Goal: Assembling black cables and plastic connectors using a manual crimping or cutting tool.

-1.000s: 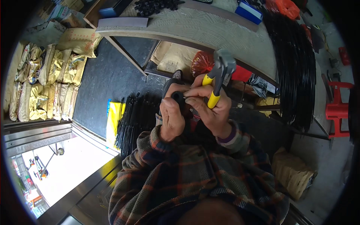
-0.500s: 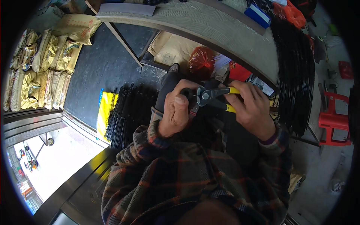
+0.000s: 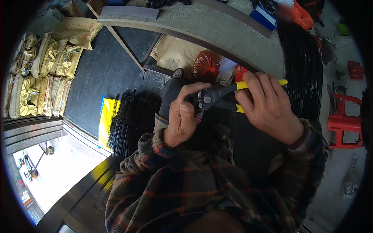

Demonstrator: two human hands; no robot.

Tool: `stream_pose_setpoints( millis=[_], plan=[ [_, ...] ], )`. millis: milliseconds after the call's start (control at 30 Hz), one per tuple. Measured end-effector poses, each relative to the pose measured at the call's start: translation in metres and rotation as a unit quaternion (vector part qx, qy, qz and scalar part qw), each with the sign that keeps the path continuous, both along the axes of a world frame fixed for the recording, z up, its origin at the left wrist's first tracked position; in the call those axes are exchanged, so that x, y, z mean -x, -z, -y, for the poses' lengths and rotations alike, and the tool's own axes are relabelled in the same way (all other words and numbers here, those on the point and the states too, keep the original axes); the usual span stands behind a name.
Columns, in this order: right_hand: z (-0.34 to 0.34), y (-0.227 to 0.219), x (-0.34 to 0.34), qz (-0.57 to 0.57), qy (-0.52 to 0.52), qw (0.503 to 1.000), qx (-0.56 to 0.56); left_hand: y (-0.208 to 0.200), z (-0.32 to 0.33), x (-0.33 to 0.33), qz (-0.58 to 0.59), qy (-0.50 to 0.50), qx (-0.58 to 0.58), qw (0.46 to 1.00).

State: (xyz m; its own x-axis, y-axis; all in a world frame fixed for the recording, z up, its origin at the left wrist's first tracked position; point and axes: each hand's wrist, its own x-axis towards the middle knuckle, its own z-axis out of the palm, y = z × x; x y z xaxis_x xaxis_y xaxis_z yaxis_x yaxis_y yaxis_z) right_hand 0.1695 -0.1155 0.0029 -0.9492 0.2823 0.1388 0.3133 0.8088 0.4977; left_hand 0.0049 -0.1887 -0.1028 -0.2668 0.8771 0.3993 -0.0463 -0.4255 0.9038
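Observation:
My right hand (image 3: 270, 110) grips end-cutting pincers (image 3: 217, 96) by their yellow handles, fingers wrapped over the upper handle, whose end sticks out past the knuckles. Pointing left, the pincers' dark metal jaws meet a short black round piece (image 3: 191, 99). My left hand (image 3: 182, 121) is closed around that piece, thumb on the near side; most of it is hidden by the fingers and its full shape cannot be made out. Both hands are above my lap. What exactly lies between the jaws is too small to tell.
A bundle of thin black rods (image 3: 132, 120) lies left of my legs beside a yellow sheet (image 3: 107, 120). Ahead stands a grey-topped table (image 3: 217, 29), with a red plastic bag (image 3: 206, 66) beneath. More long black strands (image 3: 301, 73) hang at right, near a red stool (image 3: 344, 122).
My right hand has shifted right and turned on the handles, so the upper yellow handle shows past it. The pincers have tilted, their jaws moving slightly left; my left hand stays nearly in place.

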Motion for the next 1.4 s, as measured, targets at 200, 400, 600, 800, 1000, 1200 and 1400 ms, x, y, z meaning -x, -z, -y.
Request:
stream_pose_setpoints(
  millis=[200, 400, 600, 800, 1000, 1200, 1400],
  plan=[
    [-0.001, 0.035, -0.009, -0.007, 0.005, 0.974, 0.224, 0.009, 0.008, 0.005, -0.036, 0.032, 0.026, 0.998],
    [-0.011, 0.026, -0.014, -0.066, -0.014, 0.881, 0.468, 0.009, 0.003, 0.015, 0.048, 0.145, 0.067, 0.986],
    [-0.019, -0.010, -0.016, -0.002, 0.169, 0.542, 0.823, 0.006, 0.003, 0.016, 0.039, 0.190, 0.064, 0.979],
    [-0.023, -0.013, -0.022, 0.041, 0.118, 0.640, 0.758, 0.002, 0.004, 0.009, 0.037, 0.196, 0.070, 0.977],
    [-0.024, 0.000, -0.015, 0.041, 0.117, 0.665, 0.736, 0.012, -0.004, 0.003, 0.003, 0.164, 0.050, 0.985],
    [-0.073, 0.050, -0.028, -0.145, 0.161, 0.900, 0.379, -0.013, -0.001, 0.082, 0.197, -0.155, -0.087, 0.964],
    [-0.180, 0.076, -0.067, -0.062, 0.256, 0.958, 0.113, -0.100, 0.151, 0.224, 0.096, -0.110, -0.316, 0.937]
  ],
)
